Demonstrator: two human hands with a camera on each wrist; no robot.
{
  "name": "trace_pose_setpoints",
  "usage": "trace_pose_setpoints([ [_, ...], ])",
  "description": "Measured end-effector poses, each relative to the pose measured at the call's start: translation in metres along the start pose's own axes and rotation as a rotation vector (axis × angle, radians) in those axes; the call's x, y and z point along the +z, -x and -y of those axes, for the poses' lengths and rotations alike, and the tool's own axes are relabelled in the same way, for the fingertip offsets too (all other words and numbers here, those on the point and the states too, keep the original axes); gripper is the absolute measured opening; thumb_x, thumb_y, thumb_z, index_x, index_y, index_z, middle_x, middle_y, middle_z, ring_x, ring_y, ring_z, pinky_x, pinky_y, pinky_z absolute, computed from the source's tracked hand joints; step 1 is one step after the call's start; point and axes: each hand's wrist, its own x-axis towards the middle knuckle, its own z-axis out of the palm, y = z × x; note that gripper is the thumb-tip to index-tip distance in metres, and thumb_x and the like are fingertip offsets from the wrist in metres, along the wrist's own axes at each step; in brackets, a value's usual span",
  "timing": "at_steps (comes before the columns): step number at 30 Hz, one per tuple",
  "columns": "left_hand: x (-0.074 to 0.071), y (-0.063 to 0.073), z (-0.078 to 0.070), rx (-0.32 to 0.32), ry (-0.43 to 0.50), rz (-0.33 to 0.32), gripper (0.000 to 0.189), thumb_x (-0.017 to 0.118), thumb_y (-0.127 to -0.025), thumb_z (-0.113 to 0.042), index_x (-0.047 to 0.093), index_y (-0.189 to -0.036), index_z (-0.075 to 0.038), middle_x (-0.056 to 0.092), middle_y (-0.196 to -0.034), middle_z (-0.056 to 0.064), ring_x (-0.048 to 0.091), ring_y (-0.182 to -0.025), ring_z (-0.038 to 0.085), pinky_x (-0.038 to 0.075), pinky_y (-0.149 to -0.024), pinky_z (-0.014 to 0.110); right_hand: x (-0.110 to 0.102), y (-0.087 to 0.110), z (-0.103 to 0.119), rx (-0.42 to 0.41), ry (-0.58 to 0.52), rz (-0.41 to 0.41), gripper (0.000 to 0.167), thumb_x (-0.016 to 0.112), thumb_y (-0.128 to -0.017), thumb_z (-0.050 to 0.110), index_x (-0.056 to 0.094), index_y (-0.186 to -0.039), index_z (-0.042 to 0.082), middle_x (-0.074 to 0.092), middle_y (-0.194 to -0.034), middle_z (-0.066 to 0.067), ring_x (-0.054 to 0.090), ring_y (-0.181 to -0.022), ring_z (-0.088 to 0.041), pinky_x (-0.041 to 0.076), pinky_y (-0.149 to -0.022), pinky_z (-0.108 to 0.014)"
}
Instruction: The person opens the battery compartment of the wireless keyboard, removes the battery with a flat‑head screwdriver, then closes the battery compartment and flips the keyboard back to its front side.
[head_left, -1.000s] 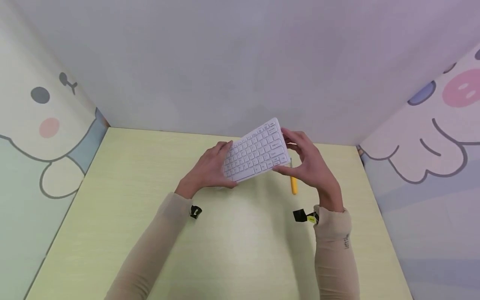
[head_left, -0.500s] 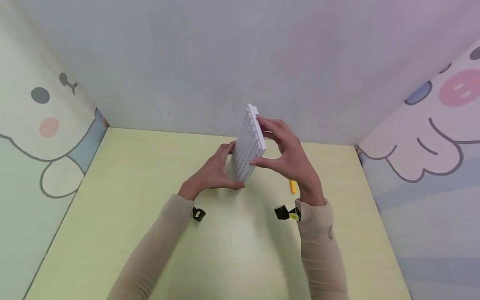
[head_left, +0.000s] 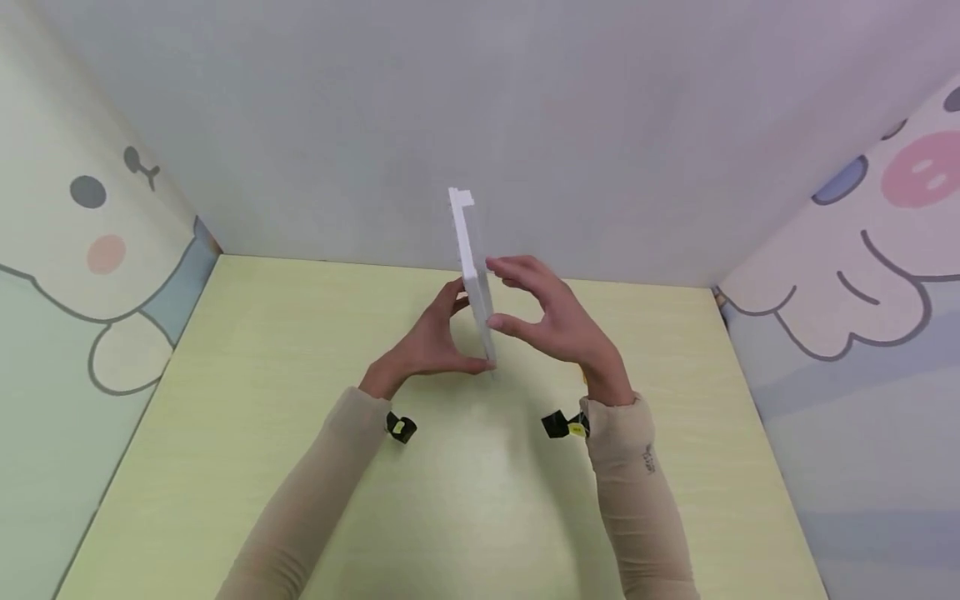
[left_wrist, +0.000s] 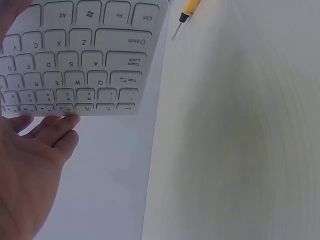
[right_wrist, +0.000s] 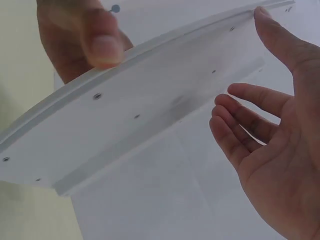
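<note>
Keyboard: we have the white keyboard above the surface, near the middle of its far edge, tipped steeply so that the head view catches it almost edge-on. We cannot tell whether its lower end touches the surface.
Facing: keys toward the left, underside toward the right; small dark screws show along the underside.
Left grip: pinching the keyboard across its width, thumb at one long edge, fingertips at the function-row edge.
Right grip: spread, thumb tip on the keyboard's edge, the other fingers seemingly apart from the underside. We judge that it carries little weight.
Screwdriver: yellow-handled, on the surface to the right of the keyboard, mostly hidden behind the right grip in the head view.
Step in hand: we read it as turning the keyboard over between two grips, underside presented.
Turning well: we would let the left pinch bear the load until the right fingers settle on the opposite edge, then rotate slowly, holding by the rims so that no keys get pressed.
Slip risk: one pinch near one end may let the free end swing; we advise a second firm hold before any release.
</note>
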Motion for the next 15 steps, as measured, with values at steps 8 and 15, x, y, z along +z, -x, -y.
trace_pose_setpoints([
  [8,0.000,0.000,-0.013,0.005,0.094,0.011,0.114,0.094,-0.067,-0.010,0.026,-0.159,-0.015,0.045,-0.153,0.014,0.049,-0.136,0.025,0.041,-0.118,0.056,0.006,0.010,-0.022,0.141,0.078,0.027,0.056,0.069,-0.099,0.023,0.051,-0.151,0.017,0.054,-0.144,-0.001,0.053,-0.137,-0.020,0.045,-0.118,-0.045],
  [15,-0.002,0.002,-0.010,-0.003,0.128,-0.007,0.108,0.093,-0.069,-0.008,0.031,-0.156,-0.023,0.048,-0.151,0.001,0.049,-0.136,0.018,0.040,-0.118,0.049,0.007,0.022,-0.039,0.267,0.148,0.047,0.054,0.068,-0.099,0.029,0.053,-0.149,0.013,0.056,-0.144,-0.008,0.056,-0.134,-0.028,0.047,-0.114,-0.053],
])
